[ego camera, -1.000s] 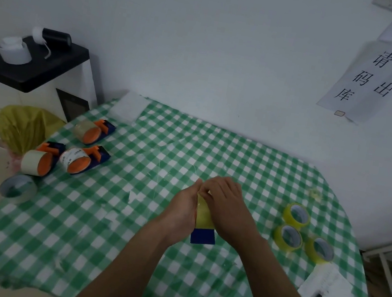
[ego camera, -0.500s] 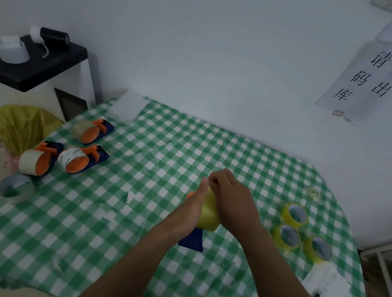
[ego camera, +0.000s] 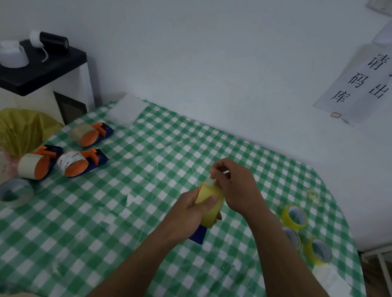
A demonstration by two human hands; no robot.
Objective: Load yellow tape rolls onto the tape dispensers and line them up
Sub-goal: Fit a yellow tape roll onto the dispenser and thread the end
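One yellow tape roll [ego camera: 209, 200] sat on a blue plastic dispenser [ego camera: 198, 235], gripped in your left hand [ego camera: 187, 215], its top pinched by your right hand [ego camera: 237, 189].

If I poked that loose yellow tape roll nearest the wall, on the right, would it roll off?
Probably not: the roll seems to lie nearly flat, hole up, so it would likely slide on the cloth instead. Set on edge, its round shape should roll freely. The hollow core suggests it is light.
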